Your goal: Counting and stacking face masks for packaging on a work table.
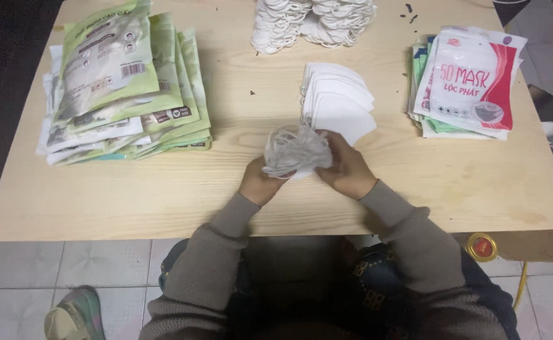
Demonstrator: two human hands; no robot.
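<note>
Holding a bunched stack of white folded fabric face masks (296, 153) between them, both hands (305, 173) meet near the front middle of the pale wooden bench (163, 195). The bunch lies with its long axis roughly left to right, its tangle of elastic ear loops facing up toward the camera. The left hand (259, 181) grips the bunch from below on its left end, fingers curled under it; the right hand (347, 169) closes over its right end, knuckles up. Both forearms, in grey-brown knit sleeves (409, 230), angle inward from the bench's near edge. Just beyond the hands, touching the bunch, lies a fanned row of flat white masks (338, 101).
</note>
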